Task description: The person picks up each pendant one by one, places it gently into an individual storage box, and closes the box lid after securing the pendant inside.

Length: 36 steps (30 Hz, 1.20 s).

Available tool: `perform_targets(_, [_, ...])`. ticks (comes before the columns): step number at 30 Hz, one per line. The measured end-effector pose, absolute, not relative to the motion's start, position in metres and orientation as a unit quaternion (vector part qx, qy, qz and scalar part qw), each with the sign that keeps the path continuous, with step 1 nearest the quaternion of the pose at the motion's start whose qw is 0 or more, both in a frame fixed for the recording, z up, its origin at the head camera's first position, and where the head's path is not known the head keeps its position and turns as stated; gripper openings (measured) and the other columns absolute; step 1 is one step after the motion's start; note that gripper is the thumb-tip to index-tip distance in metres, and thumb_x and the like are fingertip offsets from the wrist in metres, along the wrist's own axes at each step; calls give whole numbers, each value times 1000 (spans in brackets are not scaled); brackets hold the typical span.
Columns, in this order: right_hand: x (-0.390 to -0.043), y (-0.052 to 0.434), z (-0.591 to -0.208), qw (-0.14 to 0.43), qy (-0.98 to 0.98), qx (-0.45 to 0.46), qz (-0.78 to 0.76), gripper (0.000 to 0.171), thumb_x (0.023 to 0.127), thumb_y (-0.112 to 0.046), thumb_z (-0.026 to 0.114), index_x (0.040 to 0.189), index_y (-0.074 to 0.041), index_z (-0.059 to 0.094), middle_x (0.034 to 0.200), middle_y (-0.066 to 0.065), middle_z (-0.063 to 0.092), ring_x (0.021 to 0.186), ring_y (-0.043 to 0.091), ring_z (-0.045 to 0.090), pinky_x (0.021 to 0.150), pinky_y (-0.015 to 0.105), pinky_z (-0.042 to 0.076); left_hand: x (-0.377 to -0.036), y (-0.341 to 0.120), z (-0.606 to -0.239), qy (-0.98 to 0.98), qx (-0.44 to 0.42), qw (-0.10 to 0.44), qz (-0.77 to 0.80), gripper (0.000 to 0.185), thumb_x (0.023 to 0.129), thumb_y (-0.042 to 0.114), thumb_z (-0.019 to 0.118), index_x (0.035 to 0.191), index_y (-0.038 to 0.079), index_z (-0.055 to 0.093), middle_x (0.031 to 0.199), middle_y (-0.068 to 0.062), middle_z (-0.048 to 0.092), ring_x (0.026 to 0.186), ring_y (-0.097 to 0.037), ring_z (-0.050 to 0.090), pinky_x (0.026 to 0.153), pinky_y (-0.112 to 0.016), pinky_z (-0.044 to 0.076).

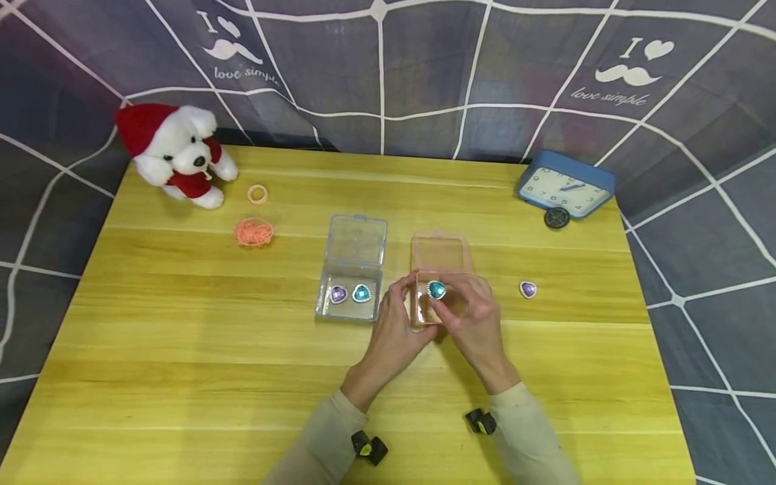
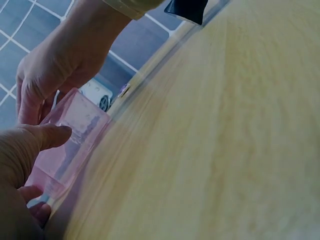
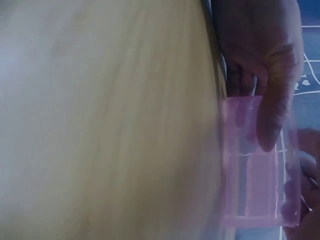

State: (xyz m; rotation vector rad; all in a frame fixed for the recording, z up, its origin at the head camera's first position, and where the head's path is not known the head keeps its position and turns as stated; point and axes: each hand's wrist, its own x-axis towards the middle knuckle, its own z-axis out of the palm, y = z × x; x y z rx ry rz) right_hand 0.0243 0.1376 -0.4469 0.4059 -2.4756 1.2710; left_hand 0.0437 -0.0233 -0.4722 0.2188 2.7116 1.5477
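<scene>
My right hand (image 1: 477,322) pinches a teal heart-shaped gem (image 1: 436,289) with a beaded silver rim, over the open pink box (image 1: 441,252). Fingers and thumb of my left hand (image 1: 393,330) grip that clear pink box from its left side. In the left wrist view, the left thumb (image 2: 56,135) lies against the box's near wall. The right thumb (image 3: 271,125) reaches in over the box in the right wrist view, where the gem is hidden. Left of it stands an open clear box (image 1: 327,311) holding a purple heart gem (image 1: 338,294) and a teal one (image 1: 362,294).
Another purple heart gem (image 1: 528,289) lies on the wooden table (image 1: 230,364), right of my right hand. A blue clock (image 1: 566,185) and a dark round disc (image 1: 556,217) stand back right. Orange string (image 1: 254,232), a ring (image 1: 257,186) and a plush dog (image 1: 182,151) are back left.
</scene>
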Motion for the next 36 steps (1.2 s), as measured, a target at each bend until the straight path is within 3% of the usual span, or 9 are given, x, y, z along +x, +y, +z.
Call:
perform_targets(8, [25, 133, -449, 162, -872, 141, 441, 50, 71, 0, 95, 117, 3, 75, 122, 17, 75, 117, 38, 65, 108, 54, 48, 43, -24, -473, 865, 62, 17, 498, 98, 78, 18, 94, 154, 9, 31, 154, -18, 50, 131, -39, 55, 108, -54, 53])
perform_targets(23, [25, 122, -454, 178, -883, 133, 414, 48, 70, -3, 96, 114, -1, 78, 117, 15, 78, 114, 39, 65, 103, 55, 44, 41, -29, -475, 847, 78, 19, 526, 96, 81, 13, 90, 155, 8, 29, 163, -12, 44, 141, -38, 50, 118, -51, 45])
perform_targets(36, [25, 120, -452, 151, -903, 121, 385, 46, 73, -10, 96, 115, -2, 77, 119, 16, 77, 116, 37, 63, 104, 55, 42, 40, -30, -474, 846, 84, 20, 526, 99, 81, 13, 90, 157, 9, 28, 163, -11, 44, 141, -36, 50, 116, -49, 47])
